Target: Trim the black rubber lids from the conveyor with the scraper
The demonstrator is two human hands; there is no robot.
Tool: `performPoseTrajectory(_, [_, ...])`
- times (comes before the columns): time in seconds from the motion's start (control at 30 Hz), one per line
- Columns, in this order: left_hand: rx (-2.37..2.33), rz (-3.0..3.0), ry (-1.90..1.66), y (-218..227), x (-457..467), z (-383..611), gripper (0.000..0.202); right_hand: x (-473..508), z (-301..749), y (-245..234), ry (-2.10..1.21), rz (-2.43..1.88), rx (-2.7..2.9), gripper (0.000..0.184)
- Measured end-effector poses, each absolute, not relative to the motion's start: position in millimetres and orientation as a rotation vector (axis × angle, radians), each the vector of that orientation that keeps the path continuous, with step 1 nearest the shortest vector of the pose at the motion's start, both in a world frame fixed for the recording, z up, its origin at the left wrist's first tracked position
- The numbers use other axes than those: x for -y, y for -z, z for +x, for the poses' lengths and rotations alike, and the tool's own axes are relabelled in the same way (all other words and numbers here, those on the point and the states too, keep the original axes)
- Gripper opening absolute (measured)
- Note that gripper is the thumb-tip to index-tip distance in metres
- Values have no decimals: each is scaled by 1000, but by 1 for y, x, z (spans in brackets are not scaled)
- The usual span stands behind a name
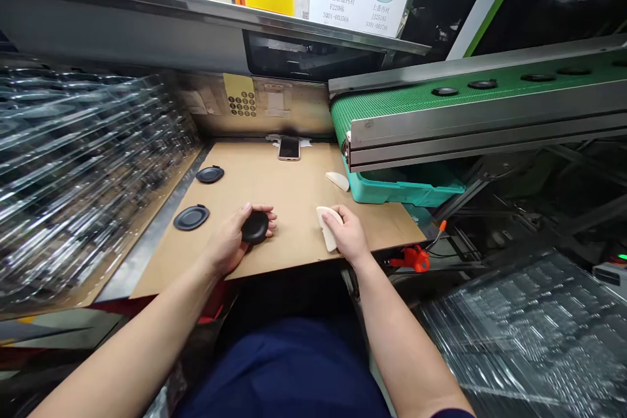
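Note:
My left hand (pixel 238 235) grips a smooth black oval plastic cover (pixel 255 227) just above the cardboard sheet, the fingers curled around its far edge. In my right hand (pixel 349 235) is a flat cream-white half-round pad (pixel 327 228), pinched between thumb and fingers. A similar white half-round piece (pixel 337 180) lies on the cardboard beyond that hand. Two black oval covers rest to the left of my left hand: a nearer one (pixel 191 217) and a farther one (pixel 210 174).
Clear plastic trays are stacked high at the left (pixel 88 170), with more trays (pixel 539 333) at lower right. A green conveyor belt (pixel 392 101) carries several black parts. Under it sits a teal bin (pixel 406 192). A phone (pixel 289 148) lies at the back of the cardboard (pixel 294 189).

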State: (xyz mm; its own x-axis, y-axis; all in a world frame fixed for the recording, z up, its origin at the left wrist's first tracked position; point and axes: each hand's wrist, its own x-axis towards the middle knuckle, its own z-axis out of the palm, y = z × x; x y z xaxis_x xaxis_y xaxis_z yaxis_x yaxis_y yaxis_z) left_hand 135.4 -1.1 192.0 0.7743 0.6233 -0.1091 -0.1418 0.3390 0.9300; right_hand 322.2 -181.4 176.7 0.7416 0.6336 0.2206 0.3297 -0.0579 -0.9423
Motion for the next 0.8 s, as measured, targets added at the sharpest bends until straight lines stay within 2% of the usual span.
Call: performPoseTrajectory(0.8, [-535, 1014, -559, -195, 13, 131, 48, 197, 320, -179, -391, -1775, 753, 34])
